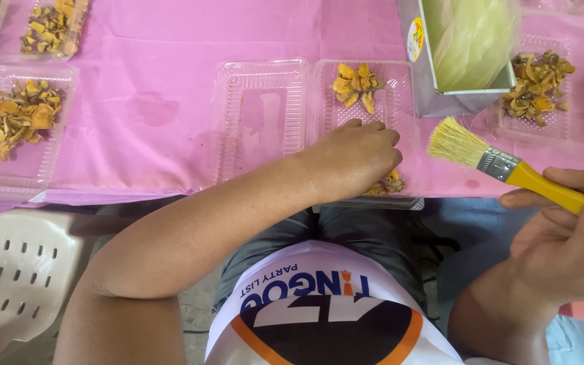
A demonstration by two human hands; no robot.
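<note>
My left hand is curled knuckles-up inside the open clear tray right in front of me, fingers bent down onto a small clump of yellow-brown dried pieces at the tray's near edge. I cannot tell whether the fingers actually pinch any of them; the hand covers the contact. A second pile sits at 12 o'clock from that hand, at the tray's far end, so the middle of the tray lies bare under my knuckles. The tray's hinged lid lies flat at 9 o'clock, folded out of the way so the base stays reachable.

My right hand is at 3 o'clock, off the table's edge, closed loosely around the yellow handle of a brush. Its pale bristles point toward 10 o'clock, hanging just above the pink cloth beside the tray, touching nothing.

Beyond the brush, at 1 o'clock, stands a metal box holding pale folded film. Filled trays sit well to the left and another to the right. A white chair shows at 8 o'clock.
</note>
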